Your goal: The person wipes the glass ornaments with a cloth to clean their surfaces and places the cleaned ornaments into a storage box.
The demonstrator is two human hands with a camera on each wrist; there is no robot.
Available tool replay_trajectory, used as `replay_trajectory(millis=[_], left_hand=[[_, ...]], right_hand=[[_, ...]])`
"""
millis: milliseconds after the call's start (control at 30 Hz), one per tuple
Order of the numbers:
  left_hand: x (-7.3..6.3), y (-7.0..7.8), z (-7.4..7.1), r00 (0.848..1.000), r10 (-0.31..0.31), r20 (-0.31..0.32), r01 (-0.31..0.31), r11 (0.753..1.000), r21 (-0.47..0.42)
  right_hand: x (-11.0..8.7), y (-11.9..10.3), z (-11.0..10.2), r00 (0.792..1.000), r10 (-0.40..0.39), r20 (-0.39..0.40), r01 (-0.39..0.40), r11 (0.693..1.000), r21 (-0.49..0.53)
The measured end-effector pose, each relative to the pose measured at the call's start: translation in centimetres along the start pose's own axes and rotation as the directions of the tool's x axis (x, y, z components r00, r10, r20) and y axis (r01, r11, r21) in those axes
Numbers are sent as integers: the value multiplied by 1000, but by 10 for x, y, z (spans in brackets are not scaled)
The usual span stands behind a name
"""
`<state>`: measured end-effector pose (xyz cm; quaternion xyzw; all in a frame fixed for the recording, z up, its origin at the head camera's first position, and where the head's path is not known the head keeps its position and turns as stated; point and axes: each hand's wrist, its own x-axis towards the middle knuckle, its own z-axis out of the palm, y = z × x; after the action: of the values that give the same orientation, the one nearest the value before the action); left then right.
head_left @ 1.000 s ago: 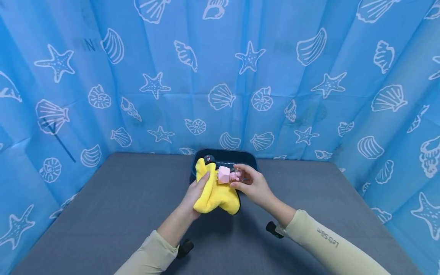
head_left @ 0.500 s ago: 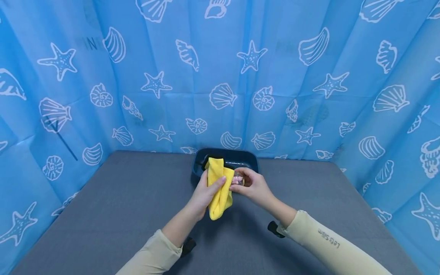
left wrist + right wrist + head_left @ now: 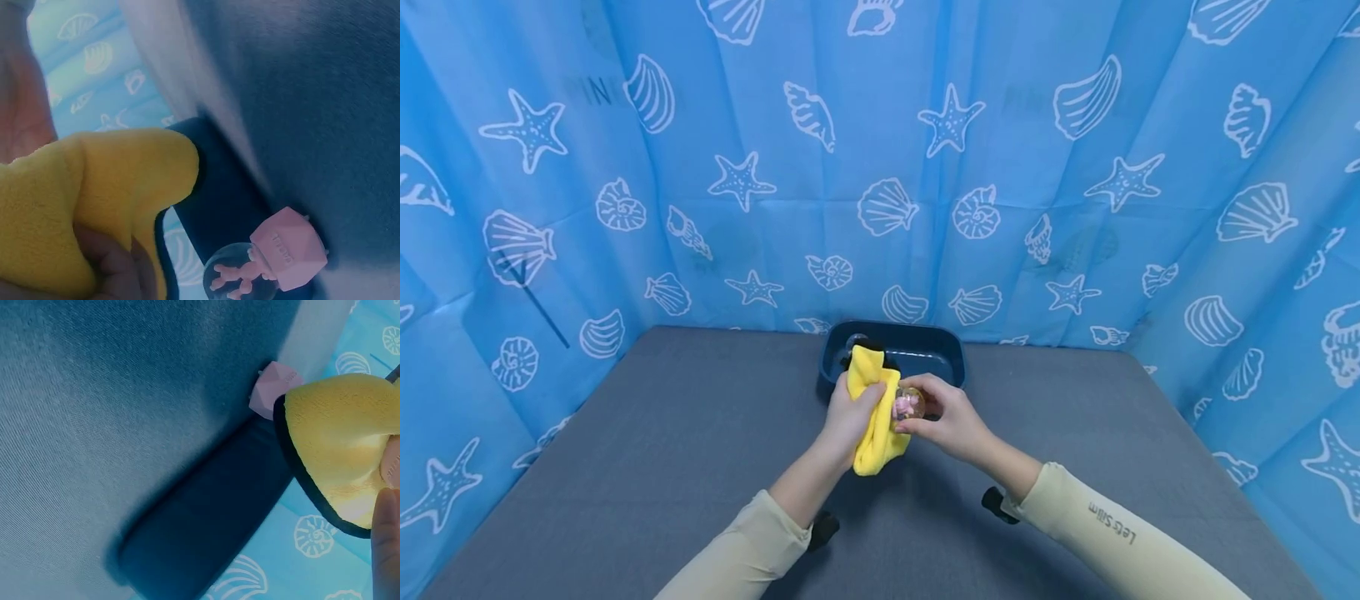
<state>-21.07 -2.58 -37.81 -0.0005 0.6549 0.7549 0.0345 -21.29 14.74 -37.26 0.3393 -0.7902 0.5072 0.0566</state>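
Observation:
My left hand [image 3: 848,421] grips a folded yellow cloth [image 3: 874,446] with a black edge, thumb on top, against the globe beside it. My right hand [image 3: 947,417] pinches a snow globe [image 3: 908,403], a clear ball with a pink figure inside, between thumb and fingers. Its far side is hidden by the cloth. In the right wrist view, my thumb [image 3: 385,547] and a lettered pale pink piece [image 3: 393,464] show beside the cloth. A second snow globe, with a faceted pink base [image 3: 289,249] and clear dome [image 3: 234,272], appears in the left wrist view near the tray's end.
Behind the hands, a dark blue tray [image 3: 955,354] stands at the table's back edge. Dark items and a clear rounded top [image 3: 855,340] show at its left end. The grey cloth-covered table [image 3: 700,467] meets a blue shell-patterned curtain [image 3: 887,150].
The cloth has folded over the held globe's pink base, which was bare before. The globe has turned so its ball faces me more, and both hands have shifted slightly.

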Motion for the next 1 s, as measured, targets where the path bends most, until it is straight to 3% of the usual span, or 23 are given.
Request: replay_trajectory(millis=[200,500,633,733,833,1000], left_hand=[[5,0,-4,997,-50,-57,49,999,-18],[6,1,-12,993,-114,21,116,979,-170],[1,4,-9,991,-125,51,130,987,-99],[-5,4,-5,993,-82,81,83,997,-5],[-8,3,-1,993,-36,116,33,999,32],[-10,0,2,998,-14,68,11,999,42]], right_hand=[[-3,2,-2,999,-33,-7,33,999,5],[-6,7,-6,993,107,-54,-99,985,143],[-4,7,-6,973,210,-93,-191,965,180],[-2,5,-5,947,299,-117,-270,939,215],[-1,3,-4,934,339,-110,-307,922,237],[-1,-1,-4,918,384,-101,-345,897,276]])
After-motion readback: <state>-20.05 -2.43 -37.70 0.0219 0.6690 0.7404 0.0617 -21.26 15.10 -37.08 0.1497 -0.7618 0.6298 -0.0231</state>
